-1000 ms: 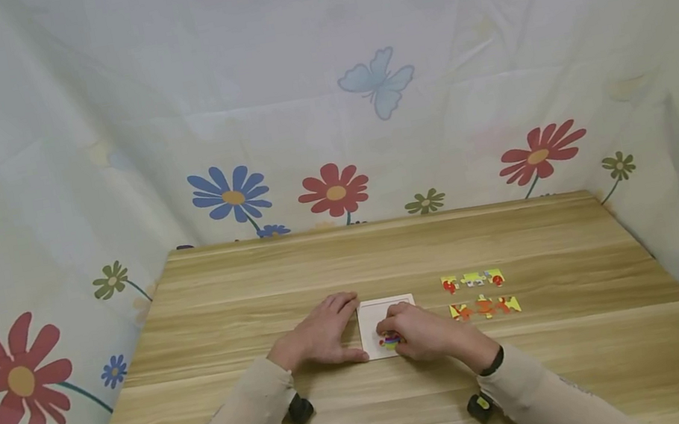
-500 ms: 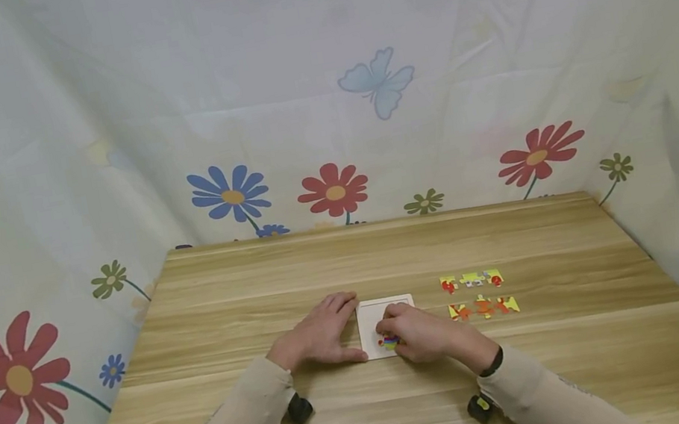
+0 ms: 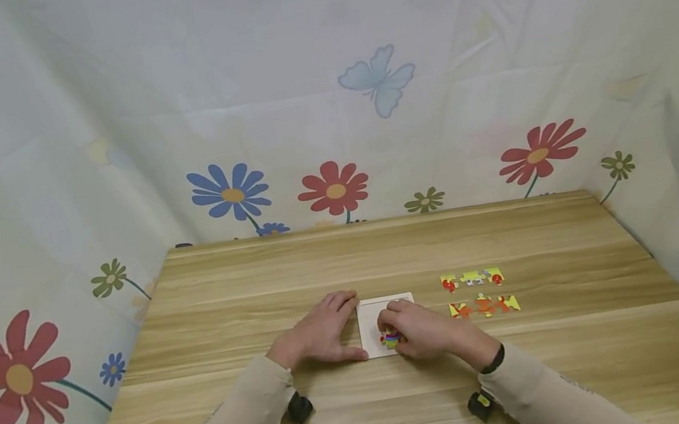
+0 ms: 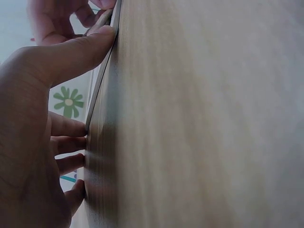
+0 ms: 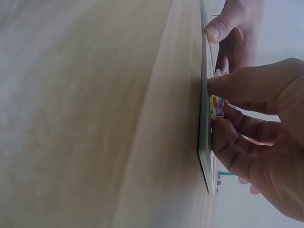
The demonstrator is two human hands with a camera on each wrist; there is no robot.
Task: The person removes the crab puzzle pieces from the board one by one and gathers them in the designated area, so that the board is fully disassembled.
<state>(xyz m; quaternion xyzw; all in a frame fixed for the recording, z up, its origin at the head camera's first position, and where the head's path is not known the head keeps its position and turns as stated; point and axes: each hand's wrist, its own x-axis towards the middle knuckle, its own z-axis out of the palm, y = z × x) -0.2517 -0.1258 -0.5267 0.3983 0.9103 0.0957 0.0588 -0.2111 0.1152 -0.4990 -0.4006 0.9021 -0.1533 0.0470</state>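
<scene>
A small white puzzle board (image 3: pixel 369 320) with a raised rim lies flat on the table. My left hand (image 3: pixel 325 332) rests along its left edge, the thumb touching the near corner and the other fingers spread toward the far corner. Over the right part of the board, my right hand (image 3: pixel 425 329) pinches a multicoloured puzzle piece (image 3: pixel 392 339). In the right wrist view this puzzle piece (image 5: pixel 217 105) stands between thumb and fingertips, low against the board (image 5: pixel 204 142). The fingers hide much of the piece. In the left wrist view, the left thumb (image 4: pixel 78 54) lies on the board's edge.
Right of the board lie two rows of loose puzzle pieces: yellow and red ones (image 3: pixel 473 279) farther back, orange and yellow ones (image 3: pixel 484 307) nearer. The wooden table (image 3: pixel 296 273) meets a flower-printed curtain (image 3: pixel 259 67) behind and at both sides.
My right fingertips and the puzzle piece have shifted very slightly right on the board. My left hand keeps its place, and the loose pieces have not moved.
</scene>
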